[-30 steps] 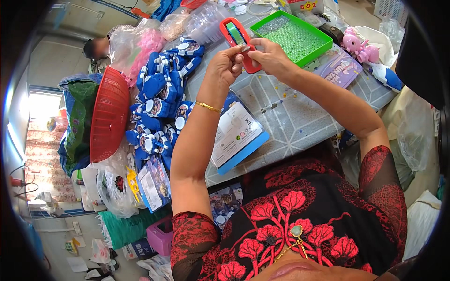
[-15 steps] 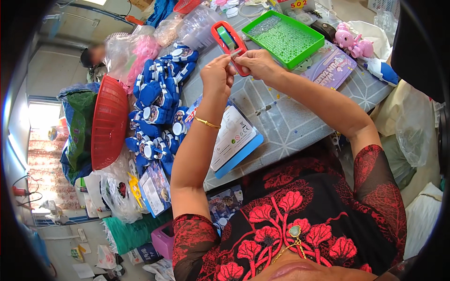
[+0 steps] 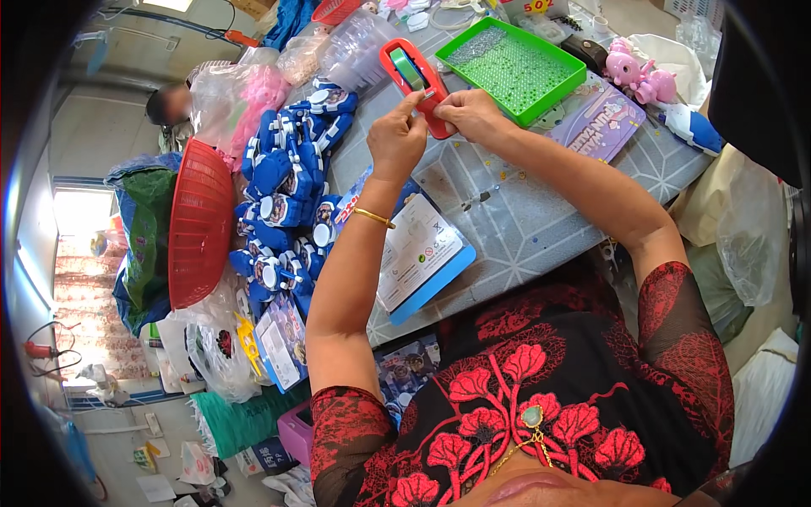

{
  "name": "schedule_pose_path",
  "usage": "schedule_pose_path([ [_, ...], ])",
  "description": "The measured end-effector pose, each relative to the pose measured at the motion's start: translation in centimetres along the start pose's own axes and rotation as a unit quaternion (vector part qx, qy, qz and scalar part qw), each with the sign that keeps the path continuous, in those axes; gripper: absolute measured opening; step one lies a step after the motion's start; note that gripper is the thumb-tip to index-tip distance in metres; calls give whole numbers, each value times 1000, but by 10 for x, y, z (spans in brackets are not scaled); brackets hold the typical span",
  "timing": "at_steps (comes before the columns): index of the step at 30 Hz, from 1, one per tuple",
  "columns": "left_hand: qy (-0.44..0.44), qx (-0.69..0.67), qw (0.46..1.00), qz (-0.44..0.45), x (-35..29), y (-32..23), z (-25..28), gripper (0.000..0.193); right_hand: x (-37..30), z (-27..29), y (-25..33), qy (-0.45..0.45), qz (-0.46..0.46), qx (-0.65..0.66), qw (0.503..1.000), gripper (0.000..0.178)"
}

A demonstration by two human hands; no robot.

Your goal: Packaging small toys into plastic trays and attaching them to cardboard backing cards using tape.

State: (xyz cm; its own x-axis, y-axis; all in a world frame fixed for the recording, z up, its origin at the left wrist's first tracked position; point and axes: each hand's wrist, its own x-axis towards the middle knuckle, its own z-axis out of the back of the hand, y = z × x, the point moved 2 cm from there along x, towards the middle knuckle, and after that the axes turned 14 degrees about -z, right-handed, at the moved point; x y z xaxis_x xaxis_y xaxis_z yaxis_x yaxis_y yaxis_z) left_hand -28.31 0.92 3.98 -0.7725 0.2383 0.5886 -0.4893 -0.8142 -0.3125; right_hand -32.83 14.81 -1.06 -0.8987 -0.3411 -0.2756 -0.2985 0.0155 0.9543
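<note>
A red tape dispenser (image 3: 433,108) with a green-looking roll of tape (image 3: 406,69) lies on the grey patterned table. My right hand (image 3: 476,116) is closed on its near end. At the dispenser's left side, my left hand (image 3: 397,144) has its index finger reaching to the tape's free end, the thumb close below and the other fingers curled. Whatever is between finger and thumb is too small to make out. Below my left forearm lies a blue-edged printed card (image 3: 422,253), partly covered by the arm. Left of that forearm, several blue-and-white plastic toys (image 3: 272,173) are heaped.
Beyond my right hand sits a green tray (image 3: 515,72) of small shiny pieces. A purple printed booklet (image 3: 604,122), a pink toy (image 3: 638,74) and a blue-and-white bottle-like item (image 3: 691,127) lie to the right. A red basket (image 3: 198,224) stands left, clear cups (image 3: 363,51) at the back.
My left index finger has stretched from a pinch onto the tape end. My right hand has settled on the dispenser's near end. The dispenser has hardly moved.
</note>
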Motion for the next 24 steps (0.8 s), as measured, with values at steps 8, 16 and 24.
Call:
schedule_pose_path([
  [8, 31, 47, 998, -2, -3, -4, -3, 37, 2, -8, -10, -103, 93, -103, 985, 24],
  [16, 15, 86, 995, -54, -2, -8, -3, 36, 1, -9, -14, -179, 192, -211, 942, 23],
  [24, -50, 3, 999, -14, -13, -13, 12, 41, -25, 3, -19, -40, 106, -204, 972, 26],
])
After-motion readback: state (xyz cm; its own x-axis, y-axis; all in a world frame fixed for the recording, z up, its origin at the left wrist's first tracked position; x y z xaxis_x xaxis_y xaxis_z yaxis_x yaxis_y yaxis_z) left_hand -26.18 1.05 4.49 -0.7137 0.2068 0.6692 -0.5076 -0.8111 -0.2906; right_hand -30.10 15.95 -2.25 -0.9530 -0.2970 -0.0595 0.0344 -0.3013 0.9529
